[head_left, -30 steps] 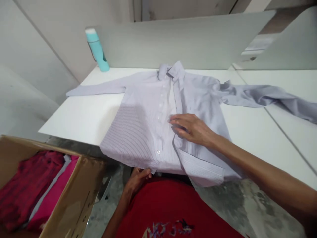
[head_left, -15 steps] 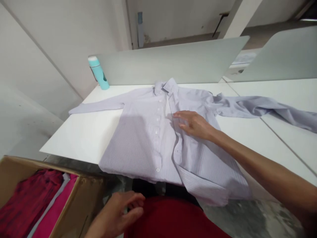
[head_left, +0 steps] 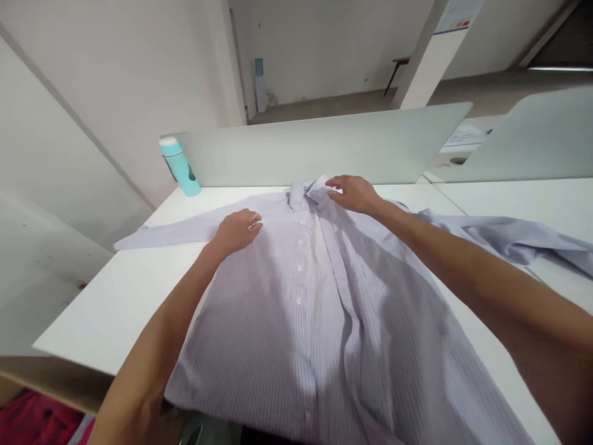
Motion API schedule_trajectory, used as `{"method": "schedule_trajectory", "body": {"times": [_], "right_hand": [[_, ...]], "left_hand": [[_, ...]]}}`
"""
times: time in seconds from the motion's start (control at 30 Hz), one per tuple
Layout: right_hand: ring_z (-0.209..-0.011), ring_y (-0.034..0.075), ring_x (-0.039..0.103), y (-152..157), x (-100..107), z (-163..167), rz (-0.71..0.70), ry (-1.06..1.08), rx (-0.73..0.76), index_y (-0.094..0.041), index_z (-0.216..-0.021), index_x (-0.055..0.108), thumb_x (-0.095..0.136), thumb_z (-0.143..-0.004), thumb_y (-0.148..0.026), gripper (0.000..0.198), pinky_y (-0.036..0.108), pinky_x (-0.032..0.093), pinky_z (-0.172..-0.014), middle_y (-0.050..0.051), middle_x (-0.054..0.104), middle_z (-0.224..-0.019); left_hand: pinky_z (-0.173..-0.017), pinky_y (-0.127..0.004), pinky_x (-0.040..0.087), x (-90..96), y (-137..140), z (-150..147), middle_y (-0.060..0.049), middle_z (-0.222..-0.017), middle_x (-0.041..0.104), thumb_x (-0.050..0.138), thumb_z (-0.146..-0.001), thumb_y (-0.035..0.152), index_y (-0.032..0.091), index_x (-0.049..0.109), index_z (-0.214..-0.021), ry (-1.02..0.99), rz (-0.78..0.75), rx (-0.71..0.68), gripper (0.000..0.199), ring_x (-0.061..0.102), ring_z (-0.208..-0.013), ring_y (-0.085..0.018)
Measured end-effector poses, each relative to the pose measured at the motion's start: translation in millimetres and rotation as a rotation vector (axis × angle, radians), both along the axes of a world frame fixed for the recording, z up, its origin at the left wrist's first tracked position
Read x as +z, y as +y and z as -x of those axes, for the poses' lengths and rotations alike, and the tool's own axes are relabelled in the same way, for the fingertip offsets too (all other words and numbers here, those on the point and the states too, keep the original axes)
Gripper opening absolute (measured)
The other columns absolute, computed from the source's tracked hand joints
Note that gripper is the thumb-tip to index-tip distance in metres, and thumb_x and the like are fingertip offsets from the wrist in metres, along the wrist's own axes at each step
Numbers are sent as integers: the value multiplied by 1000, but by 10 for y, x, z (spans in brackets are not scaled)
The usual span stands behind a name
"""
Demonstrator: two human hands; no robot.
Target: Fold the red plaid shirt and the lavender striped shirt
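"What's nearest?"

"At the lower left, a cardboard box [head_left: 55,375] holding red clothes [head_left: 37,419]. The left arm [head_left: 162,334] rises just right of it; the right arm [head_left: 449,272] slants in from the right edge."

"And the shirt?"

"The striped shirt [head_left: 259,309] lies front up on the white table [head_left: 125,303], filling the centre down to the bottom edge."

"The left hand [head_left: 238,230]?"

"Left of centre, over the shirt's shoulder area, fingers bent, loosely open."

"The right hand [head_left: 353,193]?"

"Farther up, beside the collar [head_left: 317,190], back upward, fingers and thumb pointing leftward. Whether they grip cloth, I can't tell."

"Beyond?"

"A turquoise bottle [head_left: 180,167], upper left, and a frosted panel [head_left: 296,154]."
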State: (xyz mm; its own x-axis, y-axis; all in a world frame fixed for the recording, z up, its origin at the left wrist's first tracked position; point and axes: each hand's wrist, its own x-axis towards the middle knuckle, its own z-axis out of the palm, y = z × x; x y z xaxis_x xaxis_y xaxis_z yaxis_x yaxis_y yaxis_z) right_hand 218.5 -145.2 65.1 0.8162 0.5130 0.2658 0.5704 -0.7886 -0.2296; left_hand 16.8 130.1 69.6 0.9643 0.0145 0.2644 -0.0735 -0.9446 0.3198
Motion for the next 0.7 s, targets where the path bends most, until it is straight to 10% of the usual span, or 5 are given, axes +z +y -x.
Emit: {"method": "schedule_trajectory", "body": {"times": [0.37, 0.53, 0.7], "right_hand": [[-132, 41, 50, 476, -444, -333, 86, -1, -214, -6, -149, 47, 63, -92, -56, 78, 53, 46, -109, 27, 49, -149], [-136, 42, 45, 684, -553, -298, 132, -19, -200, 2, -159, 29, 60, -93, -31, 80, 52, 44, -108, 33, 36, -157], [-119, 37, 56, 641, -532, -318, 47, -41, -216, -2, -139, 52, 49, -95, -21, 48, 44, 49, -93, 31, 52, -140]], "left_hand": [[-103, -39, 50, -173, -534, -1400, -13, -129, 72, 55, -101, 50, 19, 68, -117, 187, -62, 246, 37, 66, -123, -30], [-98, -39, 52, -261, -968, -1727, -24, -134, 69, 67, -92, 53, 11, 56, -134, 161, -35, 379, 61, 68, -124, -37], [-101, -42, 49, -253, -993, -1815, -25, -124, 72, 63, -95, 34, 13, 57, -123, 109, 120, 436, 35, 68, -124, -37]]}}
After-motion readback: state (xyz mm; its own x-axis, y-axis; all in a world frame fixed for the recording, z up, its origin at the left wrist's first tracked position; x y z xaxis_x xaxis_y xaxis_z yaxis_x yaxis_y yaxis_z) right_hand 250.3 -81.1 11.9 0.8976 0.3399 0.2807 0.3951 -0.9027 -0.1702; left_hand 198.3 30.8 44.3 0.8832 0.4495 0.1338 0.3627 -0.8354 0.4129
